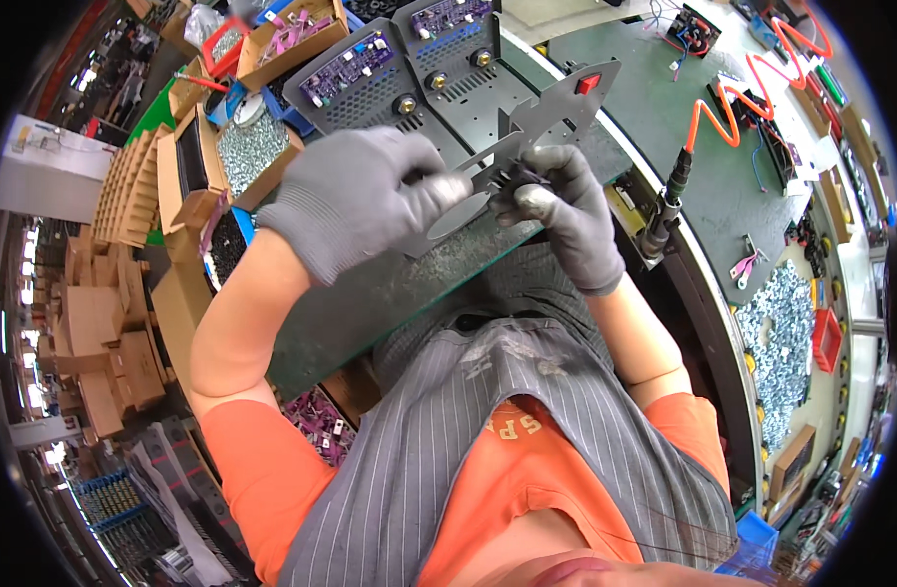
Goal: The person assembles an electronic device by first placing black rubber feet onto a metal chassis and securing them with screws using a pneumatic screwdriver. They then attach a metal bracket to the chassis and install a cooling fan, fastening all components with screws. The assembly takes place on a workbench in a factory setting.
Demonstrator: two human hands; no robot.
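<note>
A flat grey metal panel (554, 110) with a red rocker switch (588, 84) and a large round hole stands tilted over the front edge of the bench. My left hand (360, 201), in a grey glove and slightly blurred, closes on the panel's left side near the hole; its far fingertips are hidden. On the panel's other side, my gloved right hand (574, 210) pinches a small black finned part (512, 180) between thumb and fingers, close against the metal. Behind the panel lie grey perforated housings (458, 93) carrying purple circuit boards (348, 68) and brass-coloured fittings.
A box of small silver screws (254, 152) stands left of the housings, beside cardboard boxes (292, 44). To the right, a screwdriver tool (664, 210) hangs on a coiled orange hose (737, 103). Loose metal parts (776, 342) cover the far right bench. The green bench edge (409, 318) runs before me.
</note>
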